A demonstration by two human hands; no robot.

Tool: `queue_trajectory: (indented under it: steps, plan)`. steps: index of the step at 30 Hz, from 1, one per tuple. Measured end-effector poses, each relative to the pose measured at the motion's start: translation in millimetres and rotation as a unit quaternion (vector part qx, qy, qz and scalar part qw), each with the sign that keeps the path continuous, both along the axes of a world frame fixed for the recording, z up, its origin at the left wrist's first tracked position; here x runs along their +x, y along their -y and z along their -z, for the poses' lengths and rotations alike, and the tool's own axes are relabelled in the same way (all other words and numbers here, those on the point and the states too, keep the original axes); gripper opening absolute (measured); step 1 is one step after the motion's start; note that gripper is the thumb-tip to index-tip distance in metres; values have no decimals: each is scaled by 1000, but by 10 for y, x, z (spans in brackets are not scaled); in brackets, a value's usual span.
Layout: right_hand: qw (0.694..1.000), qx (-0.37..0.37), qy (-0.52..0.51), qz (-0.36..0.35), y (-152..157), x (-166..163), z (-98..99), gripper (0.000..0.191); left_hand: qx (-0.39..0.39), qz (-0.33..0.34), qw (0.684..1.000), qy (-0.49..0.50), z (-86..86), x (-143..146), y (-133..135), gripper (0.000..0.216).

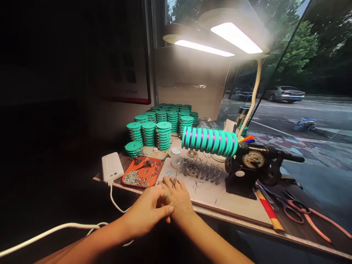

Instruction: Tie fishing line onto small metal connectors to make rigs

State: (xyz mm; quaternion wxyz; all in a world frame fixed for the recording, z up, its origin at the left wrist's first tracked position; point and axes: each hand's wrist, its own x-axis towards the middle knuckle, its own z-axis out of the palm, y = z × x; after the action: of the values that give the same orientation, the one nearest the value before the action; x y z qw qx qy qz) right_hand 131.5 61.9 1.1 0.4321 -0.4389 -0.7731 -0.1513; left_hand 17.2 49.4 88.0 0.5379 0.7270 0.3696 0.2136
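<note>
My left hand [152, 207] curls over the near side of my right hand, its thumb and fingers bent together around a small textured thing that I cannot make out. My right hand [180, 200] lies palm down at the front edge of the pale board [242, 209], fingers stretched forward. A fine line crosses the back of my right hand near the wrist. By its fingertips is a small dark metal piece [174, 180]. Just beyond lie small metal fittings and several light blue slim pieces [168, 173]. An orange tray [143, 172] of small parts is to the left.
Stacks of teal spools [163, 134] stand at the back left. A black winding device [253, 161] carries a row of teal spools [210, 141]. A white power bank [112, 167] with a cable is left; scissors [294, 209] and pliers [316, 223] lie right. Lamps [236, 36] hang above.
</note>
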Motion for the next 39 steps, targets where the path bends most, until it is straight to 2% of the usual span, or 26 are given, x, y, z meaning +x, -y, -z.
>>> queue_trajectory:
  steps: [3,5,7,8,9,10,12,13,14,16,18,22,29,33,36,37,39]
  plan:
    - [998,37,-13,-41,-59,-16,71,31,34,-13,999,27,-82,-17,-93,21]
    - [995,57,-29,-81,77,99,78,30,-2,-41,996,82,-90,-14,-136,21]
    - [991,56,-59,-102,309,267,33,24,-153,-74,966,195,-28,29,-125,17]
    - [989,46,-93,-101,437,351,-8,22,-243,-87,931,257,30,69,-95,13]
    - [985,7,-150,-82,559,425,-56,19,-347,-101,872,332,103,121,-50,10]
    - [960,-56,-267,-62,666,483,-108,16,-387,-108,840,365,185,182,8,10]
    - [869,-165,-461,-66,811,535,-201,9,-416,-127,802,409,349,312,138,11]
    - [818,-203,-532,-85,847,530,-236,6,-429,-128,786,427,419,372,201,11]
    - [779,-224,-576,-110,862,510,-260,6,-451,-129,757,454,477,424,255,11]
    - [731,-235,-623,-149,850,446,-278,10,-507,-118,681,515,554,498,329,8]
    - [709,-226,-649,-157,821,386,-268,11,-541,-106,625,553,591,536,360,4]
    - [706,-225,-656,-145,801,336,-226,12,-548,-94,606,569,622,559,362,7]
    - [710,-224,-655,-133,811,322,-203,14,-553,-93,604,566,654,568,365,7]
    - [722,-215,-649,-108,809,318,-226,14,-551,-99,608,563,643,563,367,6]
    - [753,-201,-619,-95,808,313,-213,9,-554,-118,607,558,617,559,378,9]
    - [774,-193,-596,-90,808,307,-193,6,-554,-130,605,556,603,559,385,11]
    - [834,-161,-523,-75,808,290,-132,5,-559,-162,600,549,571,560,402,17]
